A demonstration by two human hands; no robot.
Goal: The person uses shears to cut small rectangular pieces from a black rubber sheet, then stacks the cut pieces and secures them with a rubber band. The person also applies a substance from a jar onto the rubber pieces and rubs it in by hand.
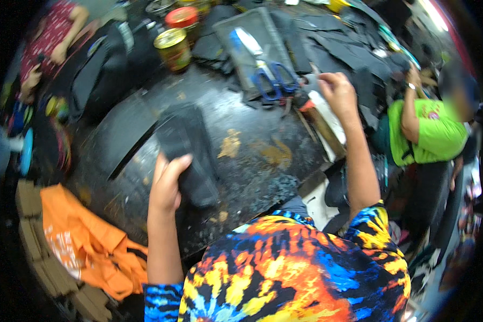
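Black and flat, a piece (192, 140) sits at or just above the worn surface (249, 126), left of the scissors (260, 64) and nearer the person, its near-left side gripped by the left hand (168, 180), thumb on top and fingers mostly hidden. Just right of the scissors, the right hand (338, 95) is raised, thumb and fingertips bunched close, though blur hides whether they pinch anything. Work seems under way: the piece looks already shaped, loose dark sheets (338, 47) lie right of the scissors, and what remains cannot be told.
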